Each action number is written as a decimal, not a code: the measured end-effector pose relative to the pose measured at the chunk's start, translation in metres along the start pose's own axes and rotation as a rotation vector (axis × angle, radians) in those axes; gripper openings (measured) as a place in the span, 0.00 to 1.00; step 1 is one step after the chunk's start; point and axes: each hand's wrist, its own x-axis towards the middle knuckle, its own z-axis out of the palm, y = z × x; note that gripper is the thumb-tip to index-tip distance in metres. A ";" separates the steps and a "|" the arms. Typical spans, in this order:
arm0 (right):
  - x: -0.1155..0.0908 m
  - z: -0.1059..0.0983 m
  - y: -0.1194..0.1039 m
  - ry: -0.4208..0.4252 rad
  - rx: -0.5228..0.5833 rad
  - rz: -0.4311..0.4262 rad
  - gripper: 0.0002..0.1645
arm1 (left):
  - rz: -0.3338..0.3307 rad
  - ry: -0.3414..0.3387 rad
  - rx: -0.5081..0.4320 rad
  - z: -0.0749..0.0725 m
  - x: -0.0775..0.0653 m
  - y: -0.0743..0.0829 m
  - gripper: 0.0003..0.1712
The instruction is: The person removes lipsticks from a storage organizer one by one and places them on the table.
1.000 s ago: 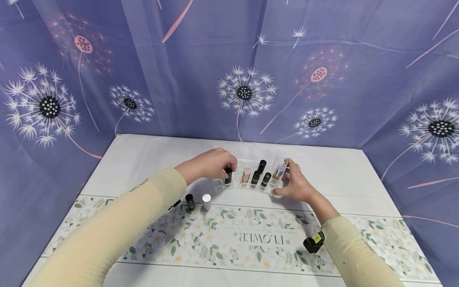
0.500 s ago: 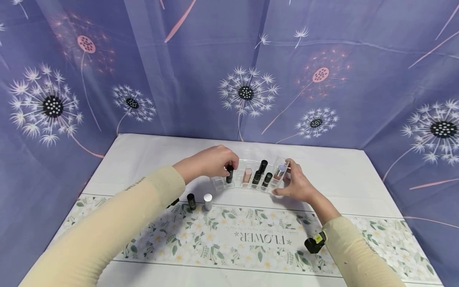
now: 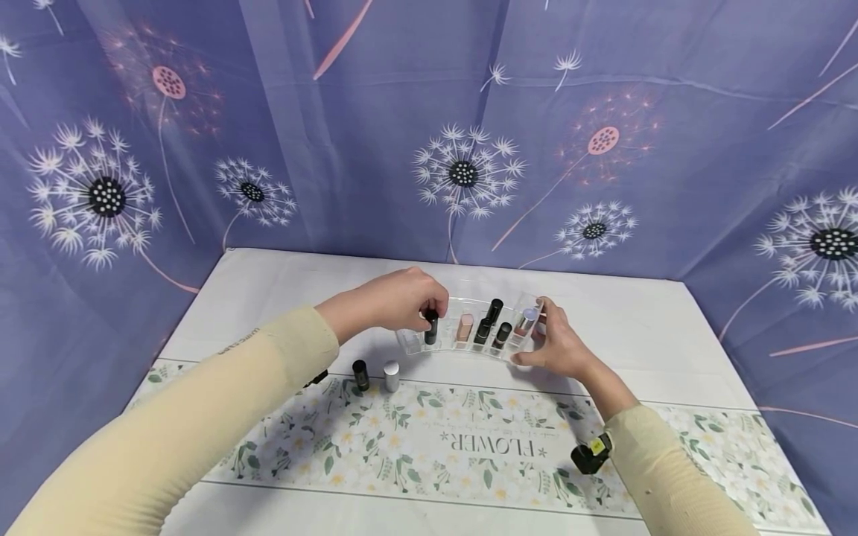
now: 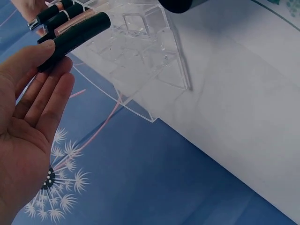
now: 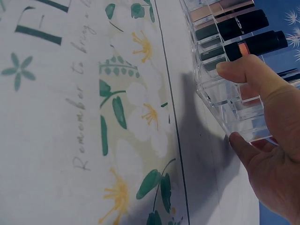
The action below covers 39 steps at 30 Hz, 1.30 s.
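A clear curved acrylic lipstick organizer [image 3: 450, 348] stands on the white cloth in the head view. My left hand [image 3: 402, 298] pinches a black lipstick tube [image 4: 82, 35] between thumb and fingertips, upright at a slot in the organizer's left part. My right hand [image 3: 559, 342] grips the organizer's right end, thumb at the front and fingers behind, as the right wrist view shows too. In its slots stand a pinkish-gold lipstick [image 3: 465, 327], several black lipsticks [image 3: 503, 335] and a lipstick with a lilac-silver top [image 3: 527, 320] beside the right hand.
A black lipstick tube [image 3: 361, 375] and a silver one [image 3: 392, 376] stand left in front of the organizer, close to the left forearm. A floral printed band [image 3: 496, 476] crosses the white table cloth. A purple dandelion curtain [image 3: 375, 149] hangs behind.
The whole view has shifted slightly. My left hand keeps its pinch on the black lipstick at the same slot, and my right hand stays on the organizer's end.
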 end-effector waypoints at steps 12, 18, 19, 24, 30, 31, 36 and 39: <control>-0.001 0.000 0.000 -0.004 0.004 0.014 0.72 | 0.014 -0.049 -0.019 0.004 -0.008 0.010 0.10; -0.001 0.000 0.000 -0.001 0.006 0.011 0.70 | 0.016 -0.075 -0.042 0.013 -0.013 0.012 0.10; -0.001 0.000 0.000 0.000 0.007 0.010 0.70 | 0.017 -0.077 -0.047 0.014 -0.014 0.012 0.11; -0.001 0.000 0.000 0.000 0.004 0.015 0.72 | 0.017 -0.094 -0.068 0.022 -0.015 0.014 0.12; 0.000 0.000 0.001 -0.002 0.002 0.021 0.72 | 0.023 -0.126 -0.058 0.030 -0.016 0.018 0.11; 0.000 0.000 0.001 -0.002 0.004 0.021 0.72 | 0.028 -0.128 -0.056 0.032 -0.016 0.018 0.10; 0.000 0.000 0.002 -0.002 0.005 0.022 0.72 | 0.042 -0.136 -0.046 0.038 -0.016 0.021 0.10; 0.000 0.001 0.002 -0.001 0.004 0.021 0.73 | 0.038 -0.143 -0.037 0.041 -0.016 0.022 0.10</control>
